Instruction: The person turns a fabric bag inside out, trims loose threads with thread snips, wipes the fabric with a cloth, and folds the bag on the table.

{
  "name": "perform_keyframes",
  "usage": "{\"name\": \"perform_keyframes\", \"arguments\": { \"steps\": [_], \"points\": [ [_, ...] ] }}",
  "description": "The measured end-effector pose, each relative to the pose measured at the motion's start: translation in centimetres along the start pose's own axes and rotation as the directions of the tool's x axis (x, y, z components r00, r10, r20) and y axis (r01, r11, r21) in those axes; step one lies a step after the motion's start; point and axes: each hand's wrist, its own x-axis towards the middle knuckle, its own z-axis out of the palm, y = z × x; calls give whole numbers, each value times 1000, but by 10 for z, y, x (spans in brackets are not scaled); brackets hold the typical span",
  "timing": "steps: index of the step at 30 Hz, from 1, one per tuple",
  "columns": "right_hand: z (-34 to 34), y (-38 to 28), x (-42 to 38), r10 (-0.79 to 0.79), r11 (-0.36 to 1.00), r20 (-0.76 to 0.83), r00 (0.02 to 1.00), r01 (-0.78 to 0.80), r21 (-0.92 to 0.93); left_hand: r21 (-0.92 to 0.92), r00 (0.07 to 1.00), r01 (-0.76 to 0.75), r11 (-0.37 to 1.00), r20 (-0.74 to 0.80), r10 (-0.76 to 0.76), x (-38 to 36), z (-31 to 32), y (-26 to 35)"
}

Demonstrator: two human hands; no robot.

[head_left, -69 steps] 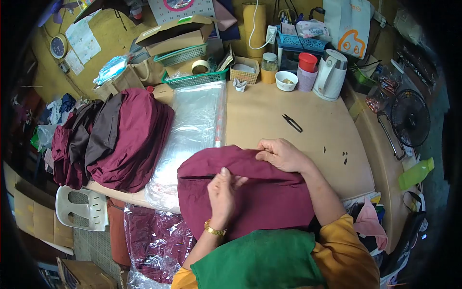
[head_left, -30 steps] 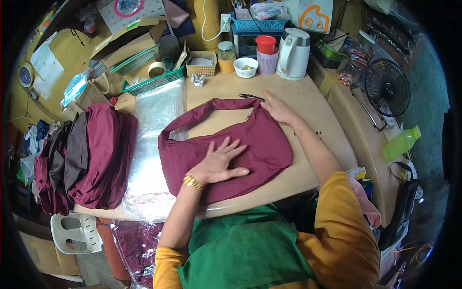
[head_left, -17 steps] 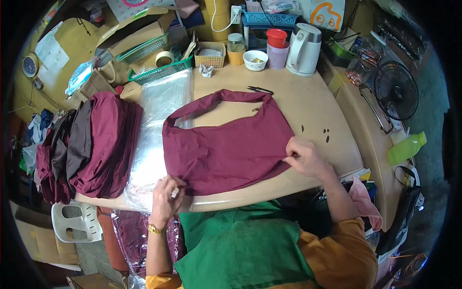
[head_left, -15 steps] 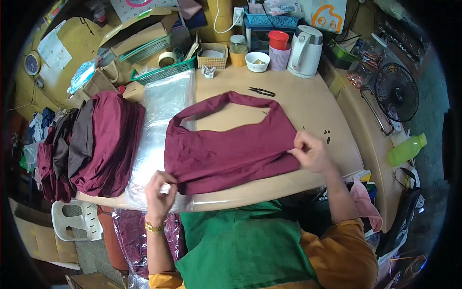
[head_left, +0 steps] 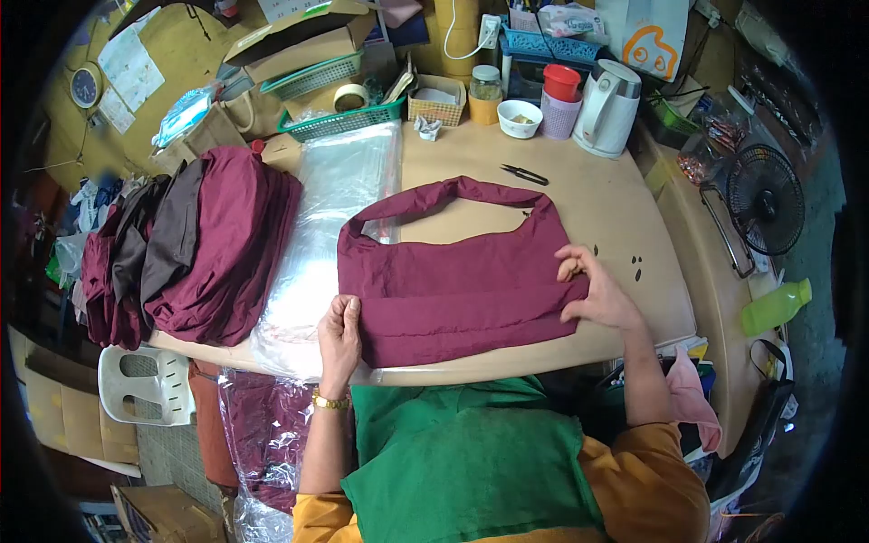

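We locate the maroon bag (head_left: 462, 265) at frame centre; the left hand (head_left: 339, 340) grips its left edge. The right hand (head_left: 605, 299) curls about its right edge; we cannot tell whether it grips.

Glare streaks the clear plastic (head_left: 330, 213); the fisheye corners fall black.

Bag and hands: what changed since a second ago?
Left hand, then flat on the bag, now grips its lower left edge. Right hand moved from the upper right corner down to the lower right edge. A fold now crosses the bag's lower part. Kettle and cloth pile stayed.
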Motion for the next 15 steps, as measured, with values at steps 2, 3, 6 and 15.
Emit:
{"name": "perform_keyframes", "arguments": {
  "steps": [2, 3, 6, 15],
  "points": [
    [-4, 9, -7, -9, 987, 89, 996, 23, -161, 6, 976, -126, 992, -176, 125, -2, 11, -4],
    [-8, 7, -10, 1, 986, 81, 997, 13, -169, 23, 968, -116, 993, -221, 118, -1, 10, -6],
    [-15, 2, -7, 109, 986, -26, 994, -111, -124, 129, 940, -155, 979, -285, 186, 2, 13, -10],
    [-1, 11, -2, 59, 996, 121, 991, -50, -72, 90, 955, -201, 976, -202, 215, -2, 14, -10]
  ]
}}
